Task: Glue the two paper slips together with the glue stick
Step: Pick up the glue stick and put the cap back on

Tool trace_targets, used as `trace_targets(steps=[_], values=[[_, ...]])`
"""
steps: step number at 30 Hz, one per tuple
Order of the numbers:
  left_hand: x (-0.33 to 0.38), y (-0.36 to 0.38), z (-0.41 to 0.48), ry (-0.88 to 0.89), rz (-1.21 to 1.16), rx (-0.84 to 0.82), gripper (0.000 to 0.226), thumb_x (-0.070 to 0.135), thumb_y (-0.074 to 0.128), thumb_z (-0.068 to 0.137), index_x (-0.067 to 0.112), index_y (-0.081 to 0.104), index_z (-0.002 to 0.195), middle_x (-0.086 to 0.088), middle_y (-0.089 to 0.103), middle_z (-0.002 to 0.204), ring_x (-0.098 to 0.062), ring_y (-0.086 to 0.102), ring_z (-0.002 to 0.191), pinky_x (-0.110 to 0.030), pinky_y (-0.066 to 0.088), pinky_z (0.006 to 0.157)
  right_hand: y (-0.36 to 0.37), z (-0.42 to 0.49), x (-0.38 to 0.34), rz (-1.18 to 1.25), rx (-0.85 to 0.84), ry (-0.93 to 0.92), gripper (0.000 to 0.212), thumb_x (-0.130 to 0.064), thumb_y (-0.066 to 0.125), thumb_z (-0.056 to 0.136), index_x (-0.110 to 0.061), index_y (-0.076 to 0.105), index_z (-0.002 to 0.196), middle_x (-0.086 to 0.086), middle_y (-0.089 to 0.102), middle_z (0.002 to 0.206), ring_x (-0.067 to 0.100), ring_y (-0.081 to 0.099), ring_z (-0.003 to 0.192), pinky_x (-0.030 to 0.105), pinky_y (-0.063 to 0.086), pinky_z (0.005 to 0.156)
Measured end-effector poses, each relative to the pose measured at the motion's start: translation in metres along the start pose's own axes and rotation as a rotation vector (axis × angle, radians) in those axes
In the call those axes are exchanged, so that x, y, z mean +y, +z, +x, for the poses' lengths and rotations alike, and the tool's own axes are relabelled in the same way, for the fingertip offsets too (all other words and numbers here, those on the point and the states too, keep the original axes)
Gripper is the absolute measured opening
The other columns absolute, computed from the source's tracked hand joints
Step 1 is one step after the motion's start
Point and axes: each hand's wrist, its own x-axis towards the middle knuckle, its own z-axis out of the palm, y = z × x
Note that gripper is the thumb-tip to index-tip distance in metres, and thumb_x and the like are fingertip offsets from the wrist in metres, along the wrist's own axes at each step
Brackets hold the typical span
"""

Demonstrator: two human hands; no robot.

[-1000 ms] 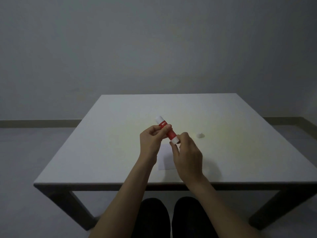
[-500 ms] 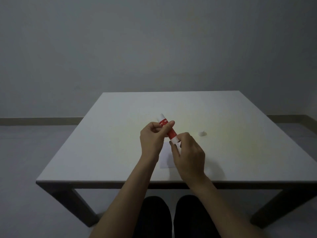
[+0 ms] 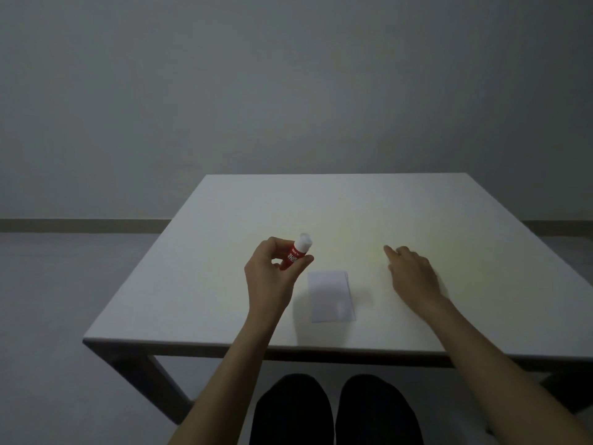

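Note:
My left hand (image 3: 269,277) is closed around a red glue stick (image 3: 293,256), held above the table with its white end pointing up and away. To its right the white paper slips (image 3: 330,295) lie flat on the white table (image 3: 449,220), apparently one on top of the other, with nothing touching them. Further right, my right hand (image 3: 414,274) rests palm down near the table top, fingers stretched forward. The small white cap that lay there is hidden under those fingertips, so I cannot tell whether they grip it.
The table's front edge (image 3: 321,346) runs just above my knees (image 3: 333,409). Behind the table are a plain grey wall and a bare grey floor (image 3: 80,284) to the left.
My right hand has let go of the glue stick's lower end and moved right to where the small white cap lay. My left hand has tilted the stick more upright and shifted left, uncovering the paper.

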Motion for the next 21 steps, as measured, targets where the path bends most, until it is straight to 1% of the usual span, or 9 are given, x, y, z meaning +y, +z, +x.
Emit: trace_targets(steps=[2,3,5,7,9,13,17,19,21], values=[[-0.003,0.002,-0.003,0.004,0.017,-0.027,0.020,0.020,0.081,0.069,0.017,0.066,0.082,0.005,0.068,0.082,0.004,0.058,0.072,-0.009,0.046,0.064,-0.007,-0.003,-0.007,0.207,0.111,0.018,0.031,-0.010,0.049,0.092,-0.007,0.056,0.122,0.016,0.063,0.115,0.033,0.057,0.103,0.037,0.042,0.087],[-0.004,0.003,-0.005,0.015,0.021,-0.044,0.020,0.019,0.081,0.069,0.018,0.066,0.082,0.006,0.068,0.082,0.005,0.058,0.072,-0.006,0.045,0.063,-0.015,-0.006,-0.016,0.452,0.139,0.062,0.025,-0.009,0.056,0.089,-0.007,0.063,0.113,0.015,0.067,0.105,0.032,0.061,0.096,0.035,0.045,0.083],[-0.006,0.005,-0.009,0.037,0.029,-0.075,0.021,0.019,0.081,0.068,0.022,0.065,0.081,0.007,0.067,0.081,0.003,0.058,0.073,-0.006,0.044,0.062,-0.038,-0.015,-0.040,0.973,0.131,0.054,0.020,-0.005,0.064,0.083,-0.015,0.068,0.100,0.012,0.070,0.091,0.021,0.067,0.082,0.026,0.052,0.074],[-0.006,0.008,-0.012,0.053,0.057,-0.095,0.022,0.021,0.082,0.068,0.022,0.065,0.081,0.005,0.067,0.082,-0.002,0.058,0.074,-0.011,0.045,0.063,-0.058,-0.026,-0.061,1.170,0.103,-0.076,0.028,-0.004,0.066,0.082,-0.028,0.067,0.096,0.003,0.071,0.089,0.007,0.067,0.075,0.015,0.052,0.069],[-0.007,0.010,-0.014,0.072,0.089,-0.101,0.023,0.022,0.082,0.068,0.021,0.065,0.083,0.005,0.066,0.082,-0.004,0.059,0.075,-0.014,0.046,0.064,-0.070,-0.034,-0.076,1.109,0.085,-0.175,0.029,-0.009,0.065,0.083,-0.033,0.065,0.099,-0.007,0.070,0.090,0.003,0.063,0.077,0.016,0.049,0.070],[-0.009,0.010,-0.016,0.118,0.194,-0.088,0.025,0.023,0.082,0.068,0.018,0.065,0.086,0.006,0.063,0.082,-0.003,0.056,0.072,-0.011,0.042,0.064,-0.076,-0.042,-0.086,1.002,0.045,-0.242,0.026,-0.013,0.063,0.085,-0.029,0.064,0.106,-0.006,0.068,0.095,0.002,0.059,0.082,0.014,0.047,0.070],[-0.015,0.005,-0.019,0.177,0.339,-0.121,0.026,0.026,0.082,0.066,0.017,0.064,0.083,0.002,0.064,0.081,-0.013,0.057,0.072,-0.025,0.050,0.064,-0.072,-0.050,-0.093,0.871,0.043,-0.311,0.021,-0.017,0.063,0.086,-0.021,0.065,0.107,-0.006,0.067,0.096,0.004,0.059,0.080,0.006,0.045,0.066],[-0.017,0.003,-0.021,0.231,0.397,-0.146,0.027,0.029,0.083,0.065,0.018,0.065,0.082,0.003,0.063,0.079,-0.015,0.056,0.072,-0.027,0.048,0.061,-0.070,-0.051,-0.096,0.740,0.017,-0.358,0.015,-0.025,0.061,0.087,-0.018,0.065,0.100,-0.001,0.069,0.084,0.008,0.059,0.071,0.011,0.044,0.061],[-0.021,0.003,-0.024,0.246,0.423,-0.174,0.028,0.031,0.082,0.065,0.018,0.065,0.082,0.003,0.063,0.080,-0.015,0.056,0.073,-0.029,0.049,0.060,-0.066,-0.052,-0.100,0.560,0.003,-0.340,0.021,-0.038,0.055,0.090,-0.019,0.060,0.082,-0.007,0.056,0.059,0.007,0.050,0.053,0.017,0.037,0.052]])
